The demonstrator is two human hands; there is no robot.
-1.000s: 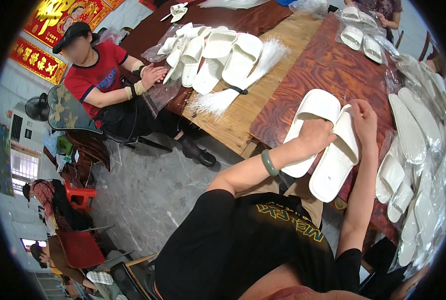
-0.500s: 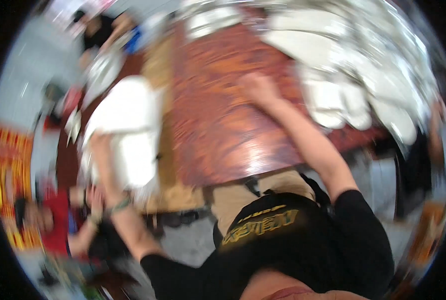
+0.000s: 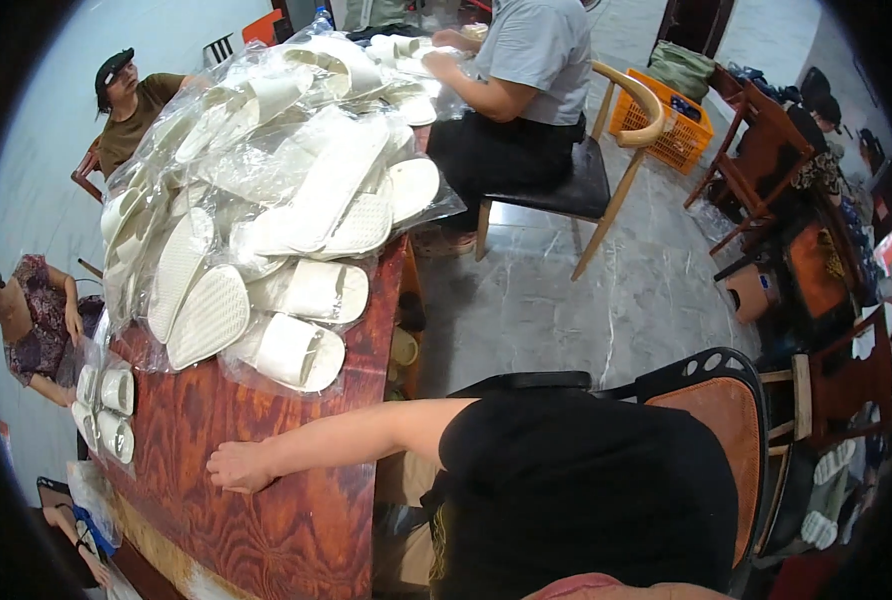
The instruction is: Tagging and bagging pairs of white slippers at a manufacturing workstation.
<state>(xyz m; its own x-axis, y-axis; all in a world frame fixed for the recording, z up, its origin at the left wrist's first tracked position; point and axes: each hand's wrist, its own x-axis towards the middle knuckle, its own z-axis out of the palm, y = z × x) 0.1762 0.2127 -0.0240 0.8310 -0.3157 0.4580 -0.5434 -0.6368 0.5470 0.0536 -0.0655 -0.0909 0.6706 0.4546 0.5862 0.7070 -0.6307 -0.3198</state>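
Note:
My right hand (image 3: 241, 467) rests on the reddish-brown wooden table (image 3: 256, 540), its fingers curled in and nothing showing in them. Closest to it is a cream slipper (image 3: 291, 350) in clear plastic at the near edge of a large pile. The pile holds several cream slippers (image 3: 341, 185), many bagged, some with their patterned soles turned up. On the table's far left side lies a separate bagged group of slippers (image 3: 106, 410). My left hand is out of view.
A person in a grey shirt (image 3: 536, 50) sits at the table's far end on a wooden-armed chair (image 3: 626, 130). Other people sit along the left side. An orange crate (image 3: 666, 120) stands on the grey tiled floor. Behind me is a brown-backed chair (image 3: 711, 420).
The view has swung to the right, bringing the slipper pile into the middle. My left hand, earlier on a white stack, has left the view. My right hand still lies on the table.

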